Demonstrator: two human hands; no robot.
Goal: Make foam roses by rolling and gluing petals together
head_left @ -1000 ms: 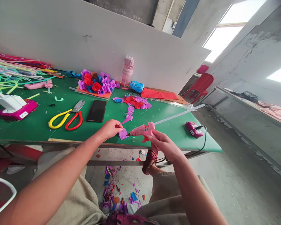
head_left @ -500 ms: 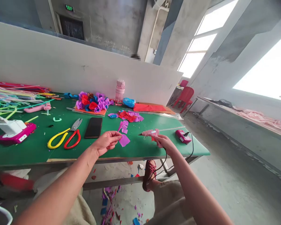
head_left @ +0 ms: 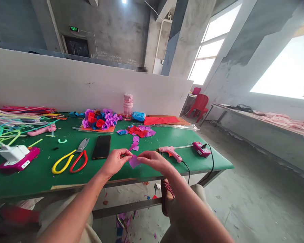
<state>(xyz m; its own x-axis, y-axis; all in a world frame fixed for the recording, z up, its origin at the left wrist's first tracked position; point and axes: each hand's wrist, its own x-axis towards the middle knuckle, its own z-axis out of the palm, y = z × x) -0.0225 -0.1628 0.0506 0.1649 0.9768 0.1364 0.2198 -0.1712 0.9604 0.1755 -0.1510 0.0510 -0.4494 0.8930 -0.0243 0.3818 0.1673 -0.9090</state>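
Note:
My left hand (head_left: 115, 162) pinches a purple crepe paper piece (head_left: 134, 162) by its left edge, just above the green table. The fingers of my right hand (head_left: 154, 160) are closed at the same piece's right edge. Right beyond that hand, a pink hot glue gun (head_left: 172, 153) lies on its side with a clear glue stick out of its back. Purple scraps (head_left: 135, 143) lie behind the held paper. A loose pile of red and purple petals (head_left: 142, 131) is farther back.
Scissors (head_left: 78, 157) with yellow and red handles and a phone (head_left: 101, 147) lie to the left. Paper flowers (head_left: 101, 118), a pink bottle (head_left: 128, 107) and pipe cleaners (head_left: 17, 118) are at the back. Magenta power sockets (head_left: 201, 149) sit right, their cord hanging off the table edge.
My right hand has let go of the glue gun, now lying on the table, and moved left to the purple paper. The view has tilted up slightly.

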